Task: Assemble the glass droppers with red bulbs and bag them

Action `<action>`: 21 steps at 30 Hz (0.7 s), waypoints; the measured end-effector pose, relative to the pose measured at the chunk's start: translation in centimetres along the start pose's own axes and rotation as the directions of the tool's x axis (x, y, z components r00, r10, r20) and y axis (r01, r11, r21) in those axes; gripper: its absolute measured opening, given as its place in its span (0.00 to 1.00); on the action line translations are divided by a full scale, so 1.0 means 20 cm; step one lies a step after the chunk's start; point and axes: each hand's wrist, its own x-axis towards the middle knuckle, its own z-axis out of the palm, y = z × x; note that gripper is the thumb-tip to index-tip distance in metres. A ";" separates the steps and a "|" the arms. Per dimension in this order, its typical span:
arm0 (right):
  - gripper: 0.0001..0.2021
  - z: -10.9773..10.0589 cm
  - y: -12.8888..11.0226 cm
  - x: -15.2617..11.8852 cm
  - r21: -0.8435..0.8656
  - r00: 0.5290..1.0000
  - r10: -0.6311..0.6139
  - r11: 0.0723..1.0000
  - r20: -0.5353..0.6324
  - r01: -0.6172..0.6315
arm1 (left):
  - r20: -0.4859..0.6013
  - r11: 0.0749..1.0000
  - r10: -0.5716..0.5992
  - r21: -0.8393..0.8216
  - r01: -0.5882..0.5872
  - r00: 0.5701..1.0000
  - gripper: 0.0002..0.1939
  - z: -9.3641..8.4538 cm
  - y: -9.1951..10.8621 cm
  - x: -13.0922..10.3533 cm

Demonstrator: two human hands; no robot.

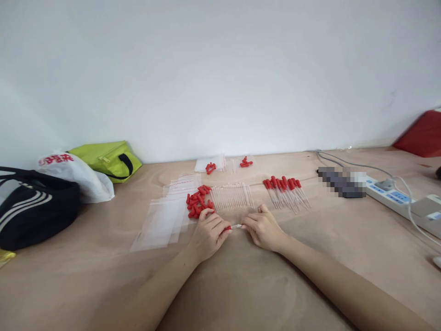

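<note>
My left hand (210,234) is closed, pinching a red rubber bulb (227,228). A clear dropper tube (236,226) runs from that bulb to the fingers of my right hand (263,228), which grips its other end. How far the tube sits inside the bulb is hidden. Just beyond my left hand lies a pile of loose red bulbs (197,204). A row of clear tubes (230,196) stretches to the right of the pile. Farther right, several droppers with red bulbs (284,188) on their tubes lie side by side.
Clear zip bags (160,223) overlap left of the pile. Near the wall are bags with more red bulbs (211,168) and thin tubes (232,166). A black bag (37,207), white plastic bag (77,179) and green bag (103,158) stand left; a power strip (389,193) with cables lies right.
</note>
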 end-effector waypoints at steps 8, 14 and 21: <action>0.13 0.02 -0.03 0.01 0.021 1.000 -0.014 1.000 -0.018 0.015 | 0.024 1.000 0.006 -0.021 -0.005 1.000 0.08 0.01 0.00 0.00; 0.13 0.02 -0.05 0.02 -0.003 1.000 -0.017 1.000 -0.007 0.017 | 0.033 1.000 0.013 -0.029 -0.012 0.999 0.07 0.00 0.00 0.00; 0.12 0.04 -0.05 0.01 0.009 1.000 -0.022 1.000 -0.007 0.022 | 0.010 0.999 -0.017 -0.039 0.017 1.000 0.09 0.02 -0.02 -0.02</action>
